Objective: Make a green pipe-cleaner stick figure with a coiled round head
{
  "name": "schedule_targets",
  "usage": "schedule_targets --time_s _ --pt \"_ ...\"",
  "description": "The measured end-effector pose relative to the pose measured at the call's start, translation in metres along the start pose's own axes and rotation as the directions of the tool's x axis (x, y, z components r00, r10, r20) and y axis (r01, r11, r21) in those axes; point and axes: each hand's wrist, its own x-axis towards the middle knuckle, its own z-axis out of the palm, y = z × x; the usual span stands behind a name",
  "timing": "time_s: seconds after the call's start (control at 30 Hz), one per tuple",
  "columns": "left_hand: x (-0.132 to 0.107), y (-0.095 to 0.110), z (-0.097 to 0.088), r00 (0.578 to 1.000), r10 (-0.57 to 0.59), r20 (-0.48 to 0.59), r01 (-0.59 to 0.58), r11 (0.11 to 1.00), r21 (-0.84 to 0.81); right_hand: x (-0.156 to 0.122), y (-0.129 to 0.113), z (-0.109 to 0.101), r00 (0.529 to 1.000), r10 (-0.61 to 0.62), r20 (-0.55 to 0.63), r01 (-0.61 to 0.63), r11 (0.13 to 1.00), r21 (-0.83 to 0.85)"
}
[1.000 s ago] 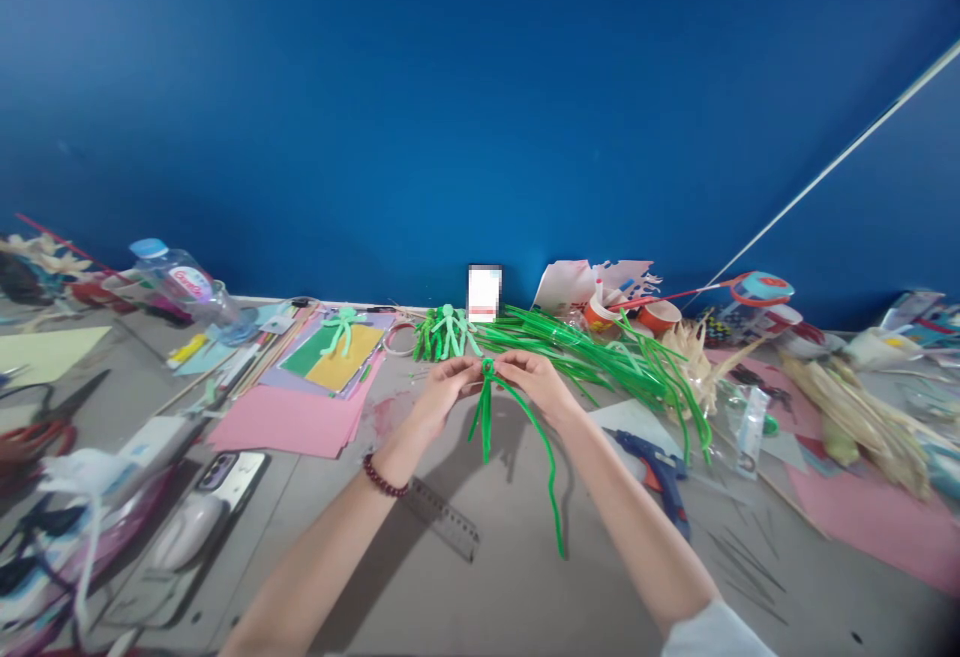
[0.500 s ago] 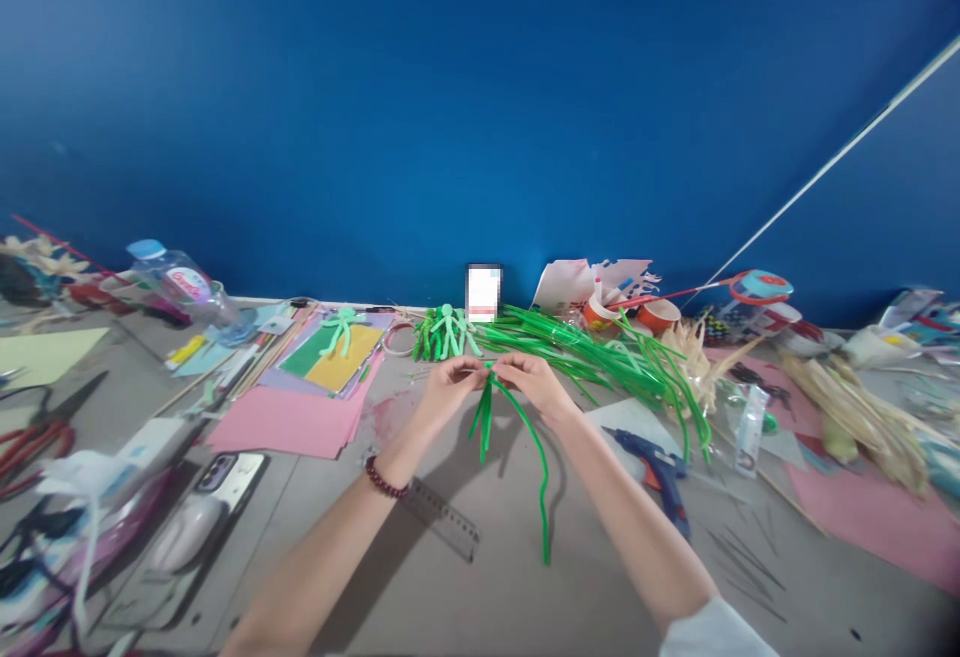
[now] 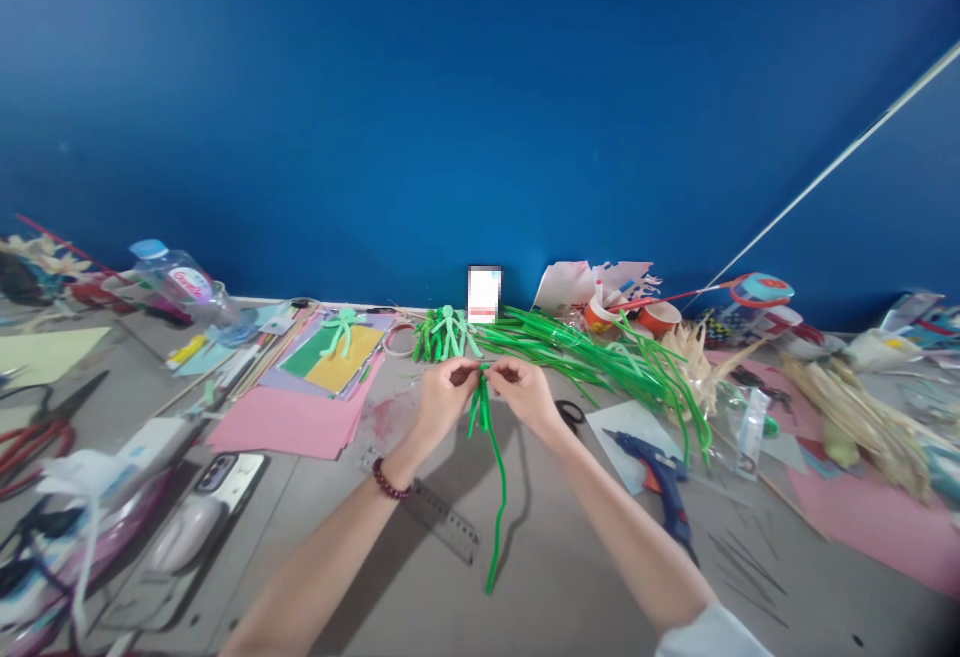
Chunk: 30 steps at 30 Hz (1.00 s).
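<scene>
Both of my hands meet above the middle of the grey table (image 3: 525, 587). My left hand (image 3: 442, 399) and my right hand (image 3: 525, 395) each pinch the top of a green pipe cleaner (image 3: 495, 477). Its short folded ends hang between my hands, and one long tail trails down toward me. A dark bead bracelet (image 3: 390, 482) is on my left wrist. Behind my hands lie small green pipe-cleaner figures (image 3: 448, 332) and a loose pile of green pipe cleaners (image 3: 600, 357).
A clear ruler (image 3: 439, 517) lies under my left forearm. A blue glue gun (image 3: 660, 482) and black scissors (image 3: 571, 413) lie to the right. Coloured paper (image 3: 300, 407), a phone (image 3: 225, 477) and a water bottle (image 3: 184, 287) are to the left; dried husks (image 3: 855, 417) far right.
The long green tail has swung from the right to hang nearly straight down. My right hand has moved slightly left, closer to my left hand; both keep their pinch.
</scene>
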Motion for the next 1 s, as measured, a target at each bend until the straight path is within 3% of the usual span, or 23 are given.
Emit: schedule_targets --time_s 0.23,0.4,0.63,0.8,1.0 --pt "0.000 0.002 0.001 0.999 -0.048 0.006 0.048 0.994 -0.093 0.000 -0.005 -0.002 1.000 -0.019 0.004 0.018 1.000 0.021" --pt "0.005 0.007 -0.002 0.985 -0.144 0.091 0.165 0.937 -0.307 0.007 -0.009 -0.013 0.996 0.088 -0.025 -0.079 0.963 0.259" --pt "0.009 0.008 -0.003 0.971 -0.154 0.181 0.224 0.846 -0.483 0.007 -0.008 -0.014 0.975 0.101 0.198 -0.164 0.929 0.331" --pt "0.008 0.006 -0.003 0.968 -0.141 0.207 0.221 0.870 -0.441 0.007 -0.006 -0.012 0.980 0.104 0.169 -0.157 0.928 0.339" --pt "0.005 0.016 -0.009 0.999 -0.023 0.036 0.030 0.977 -0.209 0.008 -0.004 -0.013 0.992 0.128 0.024 -0.130 0.967 0.221"
